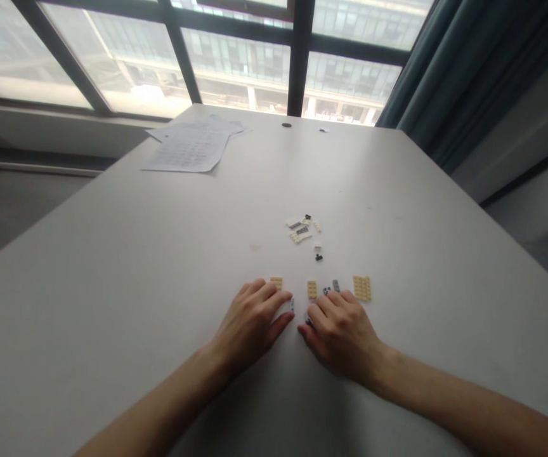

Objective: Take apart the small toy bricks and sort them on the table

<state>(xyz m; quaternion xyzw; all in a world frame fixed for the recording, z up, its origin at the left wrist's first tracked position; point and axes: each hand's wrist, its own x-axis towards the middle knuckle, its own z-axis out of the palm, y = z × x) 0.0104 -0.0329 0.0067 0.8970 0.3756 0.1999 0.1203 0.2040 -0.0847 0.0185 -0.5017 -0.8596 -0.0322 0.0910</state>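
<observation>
My left hand (254, 315) rests low over the table with thumb and index finger closed on a small grey toy brick (292, 305). Just beyond its knuckles lies a tan brick plate (276, 280), partly covered by the hand. My right hand (343, 327) is closed too, its thumb and fingers around a small greyish piece (307, 318) that is mostly hidden. Beyond the right fingers are another tan plate (312, 290), a dark studded piece (326, 291) and a grey brick (335, 285). Larger tan plates (362, 287) lie to their right.
Farther out on the white table (112, 273) is a loose pile of white and grey bricks (301, 230), with a black piece (318, 258) nearer. Printed papers (188, 151) lie at the back left. Windows and a dark curtain (436, 76) stand behind the table.
</observation>
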